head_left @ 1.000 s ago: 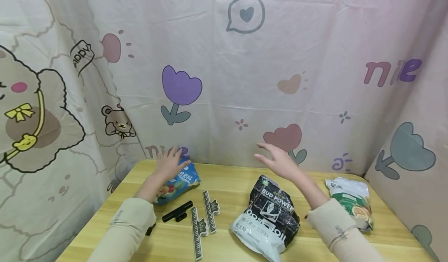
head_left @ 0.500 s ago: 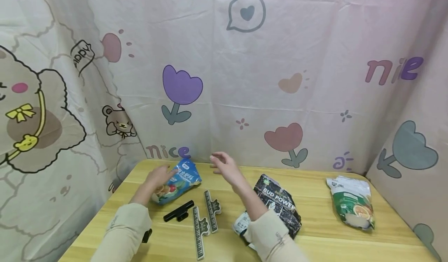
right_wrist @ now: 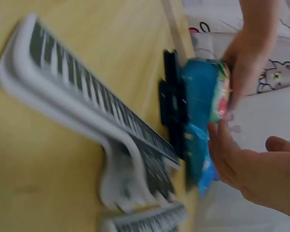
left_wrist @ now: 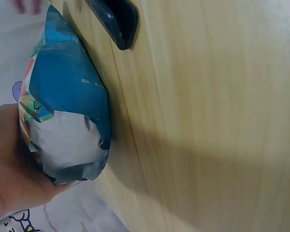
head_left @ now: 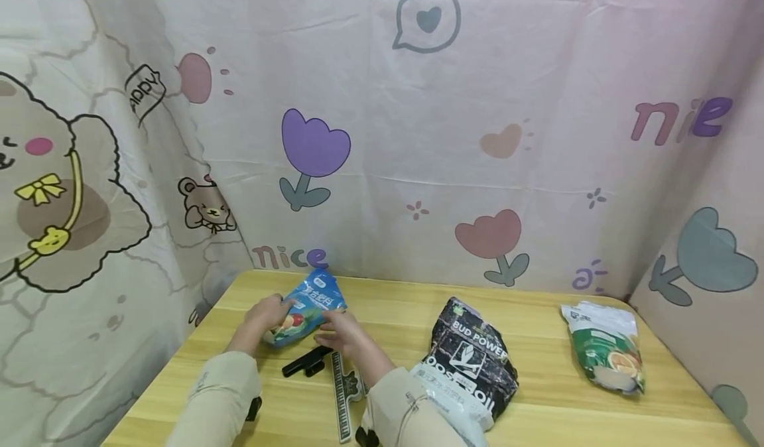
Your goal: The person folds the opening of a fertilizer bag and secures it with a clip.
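A blue fertilizer bag (head_left: 319,296) with fruit printed on it lies at the table's back left. My left hand (head_left: 266,317) grips its near left end, thumb over the front; in the left wrist view the palm wraps round the bag's pale end (left_wrist: 67,140). At the bag's right side is my right hand (head_left: 347,338), fingers loosely extended toward its edge and holding nothing. Just in front of the bag lies a black clip (head_left: 296,365). Beside it is a clip with a piano-key pattern (head_left: 341,400); a second such clip (right_wrist: 150,220) is mostly hidden in the head view by the right arm.
A black and white "BUD POWER" bag (head_left: 471,357) lies right of the right forearm. Farther right is a white and green bag (head_left: 603,347) with orange fruit on it. The wooden table (head_left: 537,420) backs onto a printed curtain (head_left: 382,135).
My right hand has swung left and down from above the black bag to the blue bag's right side. The left hand has come down from over the blue bag and taken hold of its left end.
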{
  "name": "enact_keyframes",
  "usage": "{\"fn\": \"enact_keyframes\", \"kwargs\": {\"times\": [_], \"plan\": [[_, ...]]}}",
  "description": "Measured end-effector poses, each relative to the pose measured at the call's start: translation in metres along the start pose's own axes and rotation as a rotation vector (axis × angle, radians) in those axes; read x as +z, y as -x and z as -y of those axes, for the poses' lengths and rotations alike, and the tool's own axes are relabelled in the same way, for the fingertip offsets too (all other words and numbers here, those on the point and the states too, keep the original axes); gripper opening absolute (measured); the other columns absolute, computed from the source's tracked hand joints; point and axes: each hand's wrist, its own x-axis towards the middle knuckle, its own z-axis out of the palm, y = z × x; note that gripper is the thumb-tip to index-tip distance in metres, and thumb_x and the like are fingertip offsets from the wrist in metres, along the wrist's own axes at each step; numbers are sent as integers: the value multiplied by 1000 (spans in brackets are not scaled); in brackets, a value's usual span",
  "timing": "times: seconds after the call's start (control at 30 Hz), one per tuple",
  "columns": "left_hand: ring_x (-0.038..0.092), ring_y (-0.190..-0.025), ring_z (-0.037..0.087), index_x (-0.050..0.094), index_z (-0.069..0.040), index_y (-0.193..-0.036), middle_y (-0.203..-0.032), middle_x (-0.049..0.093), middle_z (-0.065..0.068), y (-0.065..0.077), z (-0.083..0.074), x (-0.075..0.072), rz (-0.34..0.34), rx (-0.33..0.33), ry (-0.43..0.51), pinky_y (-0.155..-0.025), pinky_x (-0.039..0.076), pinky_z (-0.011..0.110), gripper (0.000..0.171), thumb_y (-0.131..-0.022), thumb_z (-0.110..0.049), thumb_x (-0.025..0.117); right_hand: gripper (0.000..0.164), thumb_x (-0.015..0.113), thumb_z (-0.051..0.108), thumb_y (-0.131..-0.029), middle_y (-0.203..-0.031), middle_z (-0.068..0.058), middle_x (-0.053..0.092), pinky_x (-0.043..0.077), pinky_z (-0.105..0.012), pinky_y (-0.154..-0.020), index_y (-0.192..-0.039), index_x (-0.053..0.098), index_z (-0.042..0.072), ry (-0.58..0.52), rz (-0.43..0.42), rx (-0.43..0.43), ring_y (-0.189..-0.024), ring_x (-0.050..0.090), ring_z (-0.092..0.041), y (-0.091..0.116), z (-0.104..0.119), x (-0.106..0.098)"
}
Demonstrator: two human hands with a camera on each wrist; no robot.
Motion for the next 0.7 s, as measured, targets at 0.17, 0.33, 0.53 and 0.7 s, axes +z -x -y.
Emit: {"fn": "enact_keyframes", "kwargs": {"times": [0.17, 0.33, 0.53, 0.7], "plan": [[55, -75, 30, 53, 12, -108, -88, 58, 21, -5, -4, 8, -10, -55, -13, -67, 44, 43, 49, -97, -34, 39, 53, 45, 13, -96, -128, -45, 26, 44, -42, -89, -133, 24, -19, -176, 48, 120, -116, 38, -51, -11, -13, -6], [51, -67, 26, 58, 8, -100, -73, 53, 11, -7, -7, 11, -21, -115, -36, -60, 42, 38, 49, -97, -37, 39, 58, 41, 13, -98, -134, -43, 20, 37, -44, -96, -132, 13, -23, -249, 125, 188, -122, 30, -49, -19, -17, -11], [54, -69, 27, 60, 4, -91, -78, 57, 15, -9, -10, 10, -18, -153, -48, -62, 44, 39, 44, -96, -36, 42, 51, 35, 10, -98, -134, -41, 25, 29, -46, -101, -131, 17, -24, -265, 168, 219, -126, 26, -46, -23, -16, -2], [54, -73, 28, 54, 14, -104, -88, 58, 22, -6, -3, 8, -56, -152, 16, -67, 46, 42, 50, -95, -35, 44, 57, 45, 16, -95, -127, -38, 35, 36, -44, -97, -131, 21, -20, -364, 85, 274, -120, 36, -45, -23, -15, 6]]}}
